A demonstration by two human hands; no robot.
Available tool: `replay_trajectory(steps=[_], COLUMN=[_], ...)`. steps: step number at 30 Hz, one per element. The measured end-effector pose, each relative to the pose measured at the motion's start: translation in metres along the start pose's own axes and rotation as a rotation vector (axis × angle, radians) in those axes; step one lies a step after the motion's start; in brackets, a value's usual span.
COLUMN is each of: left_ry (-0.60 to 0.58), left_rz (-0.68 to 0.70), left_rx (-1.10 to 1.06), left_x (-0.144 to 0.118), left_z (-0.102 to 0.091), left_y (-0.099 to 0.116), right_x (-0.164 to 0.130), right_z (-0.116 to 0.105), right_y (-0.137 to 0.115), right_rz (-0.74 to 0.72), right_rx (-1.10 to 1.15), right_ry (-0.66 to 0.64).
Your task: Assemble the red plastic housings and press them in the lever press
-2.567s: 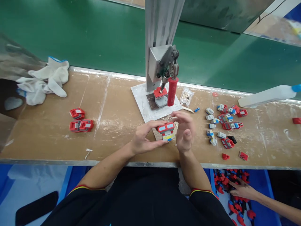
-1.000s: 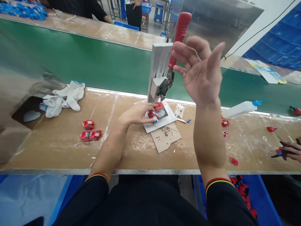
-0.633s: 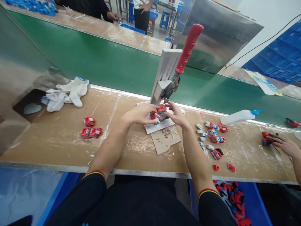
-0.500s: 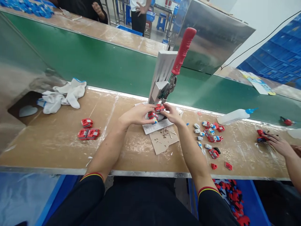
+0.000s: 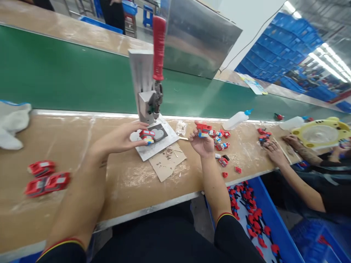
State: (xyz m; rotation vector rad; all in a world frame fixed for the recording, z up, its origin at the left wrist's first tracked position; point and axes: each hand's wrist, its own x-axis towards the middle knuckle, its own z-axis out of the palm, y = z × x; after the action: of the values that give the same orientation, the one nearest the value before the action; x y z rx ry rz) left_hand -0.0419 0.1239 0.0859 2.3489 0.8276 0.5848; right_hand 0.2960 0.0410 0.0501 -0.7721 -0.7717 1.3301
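My left hand (image 5: 118, 137) holds a small red, blue and yellow toy piece (image 5: 147, 136) just above the grey base plate (image 5: 163, 143) of a hand press (image 5: 145, 87). The press's red handle (image 5: 158, 47) stands upright. My right hand (image 5: 202, 141) is raised to the right of the press and pinches a red toy part (image 5: 203, 129). A heart-shaped grey nest (image 5: 158, 133) on the plate shows bare beside the left-hand piece.
Loose red, grey and blue toy parts (image 5: 221, 143) lie right of my right hand. Finished red pieces (image 5: 46, 178) sit far left, white cloth gloves (image 5: 11, 122) beyond them. A glue bottle (image 5: 236, 119), a cardboard scrap (image 5: 166, 163), a co-worker's hands (image 5: 274, 152) and a blue bin (image 5: 253, 223) are nearby.
My right hand let go of the lever, dropped to the press, then lifted away to the right holding a red part. My left hand stays at the plate with its piece. The view swung right.
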Motion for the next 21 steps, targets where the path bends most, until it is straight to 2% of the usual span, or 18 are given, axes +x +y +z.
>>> replay_trajectory(steps=[2,4,6,8,9,13,15,17,19,21], left_ry=[0.031,0.066,0.102,0.114,0.105,0.084,0.119,0.153,0.193,0.238], left_rz=[-0.007,-0.005,-0.008,-0.037,-0.059,-0.088,-0.083,-0.095,-0.114,-0.128], left_rx=[-0.016,-0.037,-0.08,-0.154,-0.198,-0.376,-0.451,-0.494,-0.51,-0.52], left_x=[0.001,0.003,0.005,0.006,0.007,0.009,0.011,0.013,0.015,0.017], left_z=[0.002,0.006,0.01,0.013,0.014,0.019,0.022,0.028,0.034,0.04], left_y=[-0.002,-0.005,-0.009,-0.012,-0.012,-0.014,-0.018,-0.023,-0.028,-0.03], right_x=[-0.017,-0.032,-0.045,-0.056,-0.06,-0.068,-0.07,-0.073,-0.074,-0.071], right_z=[-0.013,-0.033,-0.061,-0.093,-0.109,-0.169,-0.19,-0.202,-0.205,-0.199], right_y=[-0.006,-0.014,-0.028,-0.05,-0.064,-0.115,-0.131,-0.139,-0.143,-0.145], right_rz=[-0.043,-0.106,-0.161,-0.183,-0.178,-0.121,-0.051,0.022,0.062,0.051], right_rx=[0.057,-0.019,-0.323,-0.719,-0.849,-1.109,-1.241,-1.35,-1.44,-1.519], right_ry=[0.051,0.147,0.356,0.621,0.724,0.996,1.092,1.134,1.141,1.145])
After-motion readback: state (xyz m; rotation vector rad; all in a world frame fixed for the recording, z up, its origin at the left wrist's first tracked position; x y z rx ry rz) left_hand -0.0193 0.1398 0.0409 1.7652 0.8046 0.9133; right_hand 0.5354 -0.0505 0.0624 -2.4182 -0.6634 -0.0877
